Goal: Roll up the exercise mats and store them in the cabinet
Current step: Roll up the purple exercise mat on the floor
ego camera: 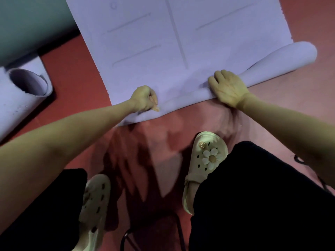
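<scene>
A lavender exercise mat (pixel 163 42) lies spread on the red floor, marked with faint grey lines. Its near end is curled into a partial roll (pixel 282 58), thicker toward the right. My left hand (pixel 144 99) is closed around the mat's near edge at the left part of the roll. My right hand (pixel 227 88) rests palm-down on the roll, fingers curved over it. A second lavender mat (pixel 23 93), rolled into a tube with its open end showing, lies at the left.
A teal-grey surface (pixel 32 24) fills the top left corner. My feet wear cream clogs (pixel 204 163) just short of the mat; black trousers cover my legs. A dark metal frame (pixel 126 236) shows at the bottom, and a black cord (pixel 308 171) trails at the right.
</scene>
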`<state>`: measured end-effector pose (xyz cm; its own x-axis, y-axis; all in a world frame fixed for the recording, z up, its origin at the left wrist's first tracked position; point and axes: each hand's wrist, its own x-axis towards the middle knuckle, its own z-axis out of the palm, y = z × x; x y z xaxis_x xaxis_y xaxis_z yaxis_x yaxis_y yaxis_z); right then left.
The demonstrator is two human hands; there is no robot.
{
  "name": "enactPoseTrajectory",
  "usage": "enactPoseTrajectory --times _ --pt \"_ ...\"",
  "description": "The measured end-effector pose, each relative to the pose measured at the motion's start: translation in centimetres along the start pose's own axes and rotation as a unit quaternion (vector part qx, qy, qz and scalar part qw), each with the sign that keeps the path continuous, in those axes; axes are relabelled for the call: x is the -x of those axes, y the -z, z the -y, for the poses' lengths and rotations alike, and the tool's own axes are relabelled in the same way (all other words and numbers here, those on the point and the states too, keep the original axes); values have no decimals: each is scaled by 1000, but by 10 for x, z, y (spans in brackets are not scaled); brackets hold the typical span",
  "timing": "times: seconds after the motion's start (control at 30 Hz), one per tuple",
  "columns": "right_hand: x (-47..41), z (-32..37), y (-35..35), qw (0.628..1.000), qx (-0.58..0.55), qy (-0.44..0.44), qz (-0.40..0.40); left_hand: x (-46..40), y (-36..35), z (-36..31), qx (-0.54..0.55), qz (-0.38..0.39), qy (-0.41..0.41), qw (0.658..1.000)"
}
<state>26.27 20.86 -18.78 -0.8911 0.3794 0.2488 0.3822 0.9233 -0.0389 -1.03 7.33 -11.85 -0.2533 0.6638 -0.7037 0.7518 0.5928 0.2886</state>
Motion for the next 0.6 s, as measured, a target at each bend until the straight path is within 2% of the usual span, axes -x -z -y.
enactPoseTrajectory --times 0.13,0.27,0.4,0.47,0.53,0.6 --pt "-7 5 1 999 18 -46 21 -7 7 -3 -38 35 -50 997" --pt "-15 10 -2 996 14 -90 -13 -7 12 -2 -94 21 -94 991" --pt "-21 12 -2 990 46 -131 34 4 13 -7 -222 -49 -160 961" --pt "-23 11 -6 988 65 -134 43 13 5 -4 -247 -83 -175 950" --pt "-23 11 -8 986 76 -139 59 25 -10 5 -258 -151 -213 930" --pt "-24 9 -8 987 49 -138 68 32 -24 15 -263 -193 -246 913"
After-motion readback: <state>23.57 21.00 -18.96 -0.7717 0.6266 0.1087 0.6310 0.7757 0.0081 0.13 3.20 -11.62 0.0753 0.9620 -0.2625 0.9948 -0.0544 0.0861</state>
